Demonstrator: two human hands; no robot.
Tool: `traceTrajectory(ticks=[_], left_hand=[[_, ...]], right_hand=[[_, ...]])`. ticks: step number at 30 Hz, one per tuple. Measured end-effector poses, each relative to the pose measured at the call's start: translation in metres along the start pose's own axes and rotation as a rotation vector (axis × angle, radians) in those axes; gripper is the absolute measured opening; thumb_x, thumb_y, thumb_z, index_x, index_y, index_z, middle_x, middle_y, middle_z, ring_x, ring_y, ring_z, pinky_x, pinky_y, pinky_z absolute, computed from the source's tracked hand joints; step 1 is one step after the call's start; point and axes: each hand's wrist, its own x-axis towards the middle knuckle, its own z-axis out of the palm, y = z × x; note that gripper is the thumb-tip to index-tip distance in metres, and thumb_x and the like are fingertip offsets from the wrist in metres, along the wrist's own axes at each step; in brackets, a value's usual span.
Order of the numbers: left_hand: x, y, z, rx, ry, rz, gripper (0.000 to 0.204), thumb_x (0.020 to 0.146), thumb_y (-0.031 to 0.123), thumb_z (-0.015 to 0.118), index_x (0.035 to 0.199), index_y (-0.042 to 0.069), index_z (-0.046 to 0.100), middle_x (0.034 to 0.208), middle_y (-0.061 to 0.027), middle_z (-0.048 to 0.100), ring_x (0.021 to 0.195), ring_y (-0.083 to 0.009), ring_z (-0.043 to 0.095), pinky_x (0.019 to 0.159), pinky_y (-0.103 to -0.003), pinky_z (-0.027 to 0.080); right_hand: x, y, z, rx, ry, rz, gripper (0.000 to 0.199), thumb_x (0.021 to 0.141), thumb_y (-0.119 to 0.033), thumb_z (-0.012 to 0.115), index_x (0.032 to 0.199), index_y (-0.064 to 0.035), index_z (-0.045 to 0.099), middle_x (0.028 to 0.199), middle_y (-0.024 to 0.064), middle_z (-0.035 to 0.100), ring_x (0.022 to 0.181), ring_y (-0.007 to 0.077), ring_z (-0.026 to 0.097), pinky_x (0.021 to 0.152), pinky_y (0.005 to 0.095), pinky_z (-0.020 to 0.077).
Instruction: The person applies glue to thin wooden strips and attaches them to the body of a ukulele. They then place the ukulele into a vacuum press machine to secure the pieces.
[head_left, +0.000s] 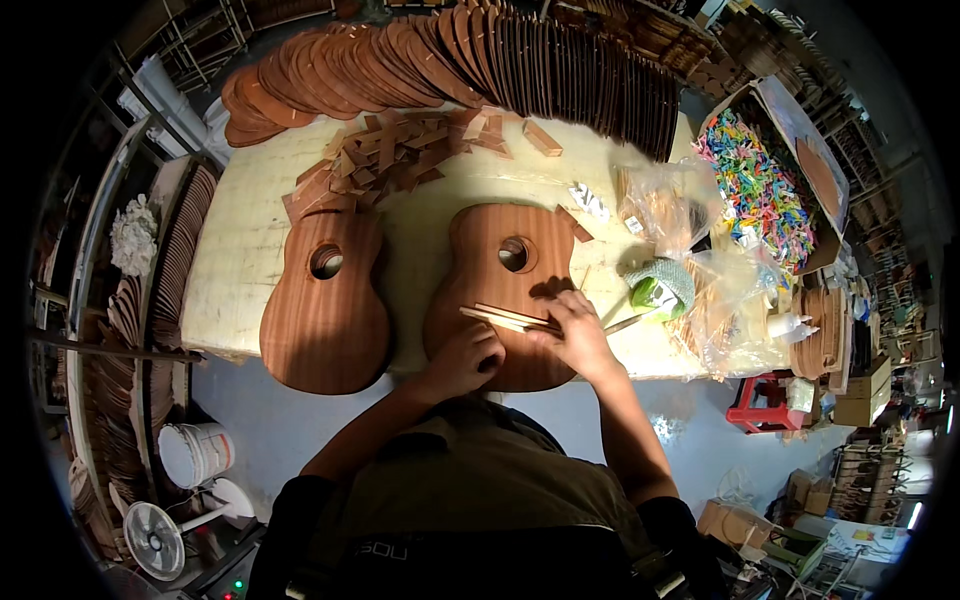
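A brown guitar-shaped wooden soundboard with a round sound hole lies in front of me on the table. My right hand rests over its right lower part, fingers closed on thin pale wooden strips that point left across the board. My left hand is curled at the board's lower left, just below the strips; what its fingers hold, if anything, is hidden. To the left lies a second soundboard, untouched. A slim stick-like tool lies right of my right hand, near a round container with a green-and-white inside.
Across the back of the table stands a long row of thin brown wooden plates. Small wood pieces are heaped before it. At right are plastic bags, a box of colourful clips and a white bottle.
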Motion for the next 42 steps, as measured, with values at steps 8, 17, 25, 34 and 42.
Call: traceTrajectory(ticks=[8,17,25,34,42], left_hand=[[-0.001,-0.006,0.000,-0.003,0.003,0.031,0.013,0.072,-0.003,0.059,0.073,0.006,0.050,0.073,-0.0090,0.047,0.074,-0.0295,0.050,0.065,-0.037,0.043],[0.003,-0.008,0.003,0.018,0.141,-0.096,0.011,0.080,-0.001,0.055,0.087,0.006,0.058,0.081,-0.0102,0.060,0.075,-0.0295,0.060,0.063,-0.038,0.047],[0.019,-0.007,0.003,0.203,0.184,0.226,0.013,0.071,0.008,0.065,0.084,0.007,0.068,0.081,-0.0025,0.059,0.077,-0.0223,0.057,0.071,-0.037,0.046],[0.019,-0.002,0.000,0.191,0.218,0.140,0.008,0.076,0.011,0.068,0.079,0.005,0.065,0.085,-0.0087,0.059,0.082,-0.0282,0.055,0.077,-0.037,0.046],[0.014,-0.011,0.003,0.244,0.189,0.192,0.010,0.072,0.011,0.070,0.079,0.006,0.065,0.088,-0.0076,0.059,0.085,-0.0280,0.055,0.078,-0.039,0.046]], right_hand=[[-0.039,-0.020,0.014,0.018,0.110,0.139,0.020,0.075,-0.009,0.071,0.094,-0.0059,0.065,0.089,0.0106,0.059,0.086,0.0309,0.055,0.077,0.0393,0.0465],[-0.046,-0.020,0.033,0.036,0.167,0.279,0.018,0.073,-0.002,0.067,0.090,-0.0061,0.063,0.085,0.0116,0.058,0.086,0.0325,0.053,0.078,0.0409,0.0452],[-0.040,-0.020,0.024,0.321,0.107,0.123,0.017,0.071,0.000,0.070,0.088,-0.0055,0.067,0.086,0.0086,0.061,0.084,0.0316,0.055,0.079,0.0393,0.0477],[-0.025,-0.002,0.024,-0.041,0.146,0.114,0.007,0.075,-0.004,0.069,0.080,-0.0053,0.063,0.081,0.0090,0.055,0.083,0.0295,0.055,0.078,0.0392,0.0477],[-0.025,-0.004,0.012,0.158,0.144,0.181,0.011,0.074,-0.004,0.069,0.084,-0.0053,0.065,0.089,0.0086,0.059,0.087,0.0311,0.054,0.078,0.0391,0.0464]])
